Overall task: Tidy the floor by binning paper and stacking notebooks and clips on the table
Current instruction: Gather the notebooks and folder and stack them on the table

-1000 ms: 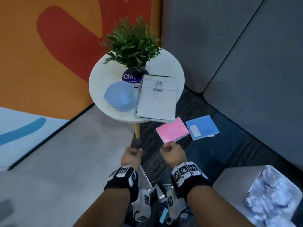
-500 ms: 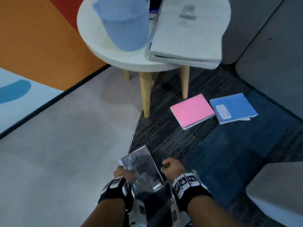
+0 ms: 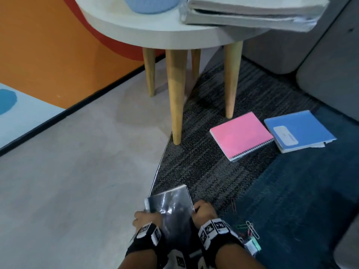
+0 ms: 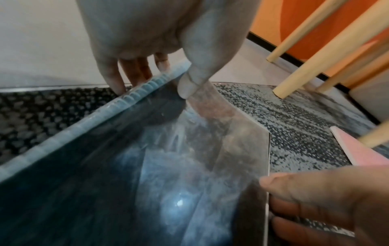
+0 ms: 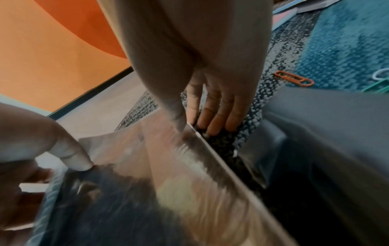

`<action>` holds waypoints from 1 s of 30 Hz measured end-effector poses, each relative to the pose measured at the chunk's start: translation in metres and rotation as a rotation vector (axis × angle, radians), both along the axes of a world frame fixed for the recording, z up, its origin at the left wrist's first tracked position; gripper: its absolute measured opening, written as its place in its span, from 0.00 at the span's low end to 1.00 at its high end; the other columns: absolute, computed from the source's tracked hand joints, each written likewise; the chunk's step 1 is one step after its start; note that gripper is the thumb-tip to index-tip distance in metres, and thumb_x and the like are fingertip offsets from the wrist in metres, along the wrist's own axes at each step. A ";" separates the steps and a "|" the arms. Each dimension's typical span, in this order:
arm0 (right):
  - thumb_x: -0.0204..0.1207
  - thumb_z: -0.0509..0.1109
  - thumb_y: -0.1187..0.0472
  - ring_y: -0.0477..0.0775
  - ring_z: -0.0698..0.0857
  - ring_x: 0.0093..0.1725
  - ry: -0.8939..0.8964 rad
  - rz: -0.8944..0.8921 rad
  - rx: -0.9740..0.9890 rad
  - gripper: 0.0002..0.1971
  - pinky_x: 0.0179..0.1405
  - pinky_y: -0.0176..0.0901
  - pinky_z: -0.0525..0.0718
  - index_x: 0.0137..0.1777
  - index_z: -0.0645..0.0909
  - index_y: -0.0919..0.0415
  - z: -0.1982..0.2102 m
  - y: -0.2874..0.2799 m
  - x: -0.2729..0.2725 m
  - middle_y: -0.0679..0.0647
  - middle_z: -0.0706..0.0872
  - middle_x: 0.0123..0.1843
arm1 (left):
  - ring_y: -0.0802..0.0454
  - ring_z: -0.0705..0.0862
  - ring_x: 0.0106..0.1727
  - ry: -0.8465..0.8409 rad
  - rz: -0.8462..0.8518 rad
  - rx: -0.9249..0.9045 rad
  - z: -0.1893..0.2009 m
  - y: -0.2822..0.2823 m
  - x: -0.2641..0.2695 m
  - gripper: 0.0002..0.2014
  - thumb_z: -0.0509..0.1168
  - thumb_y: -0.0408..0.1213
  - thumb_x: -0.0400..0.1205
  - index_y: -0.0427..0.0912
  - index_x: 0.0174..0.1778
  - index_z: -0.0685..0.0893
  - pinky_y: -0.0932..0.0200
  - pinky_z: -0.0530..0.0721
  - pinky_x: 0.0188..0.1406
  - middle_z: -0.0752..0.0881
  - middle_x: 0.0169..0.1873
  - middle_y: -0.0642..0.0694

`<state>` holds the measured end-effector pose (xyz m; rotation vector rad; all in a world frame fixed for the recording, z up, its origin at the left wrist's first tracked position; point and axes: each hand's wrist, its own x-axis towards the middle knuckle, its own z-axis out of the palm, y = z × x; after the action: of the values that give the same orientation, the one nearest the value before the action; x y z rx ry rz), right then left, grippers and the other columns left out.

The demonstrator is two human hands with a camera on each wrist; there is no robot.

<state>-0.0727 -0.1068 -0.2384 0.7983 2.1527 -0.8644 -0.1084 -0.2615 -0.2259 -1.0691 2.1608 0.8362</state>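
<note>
Hands: left hand (image 3: 148,220) and right hand (image 3: 204,211), at 6 o'clock, pinching opposite edges of the black notebook (image 3: 171,208), thumbs on the glossy cover, fingers underneath.
Black notebook: low over the carpet (image 3: 204,167), far corner tipped up; probably mid-lift, not yet on the table.
Clips (image 3: 250,230): loose on the carpet at 5 o'clock, just right of the right wrist; an orange one (image 3: 233,205) slightly farther out; none collected.
Pink notebook (image 3: 241,135): flat on the carpet at 1 o'clock, untouched.
Blue notebook (image 3: 300,131): just beside the pink one, at 2 o'clock, untouched.
Table (image 3: 155,35): at 12 o'clock, already carrying a large grey notebook (image 3: 252,12) and a blue tub (image 3: 149,4).
Paper and bin: not in view, cannot tell.
Progress: early; one notebook stacked, three notebooks and the clips left.
</note>
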 end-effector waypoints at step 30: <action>0.79 0.69 0.64 0.42 0.83 0.41 0.709 -0.108 -0.476 0.09 0.41 0.29 0.79 0.54 0.78 0.49 0.226 0.182 -0.038 0.41 0.87 0.45 | 0.44 0.80 0.43 0.938 -0.279 0.943 0.309 0.157 -0.055 0.11 0.68 0.29 0.64 0.34 0.42 0.79 0.49 0.77 0.50 0.83 0.38 0.37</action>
<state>-0.1103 0.0750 -0.0119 0.3894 2.3202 -1.8436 -0.1629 -0.1042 0.0827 0.1650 1.9967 2.1806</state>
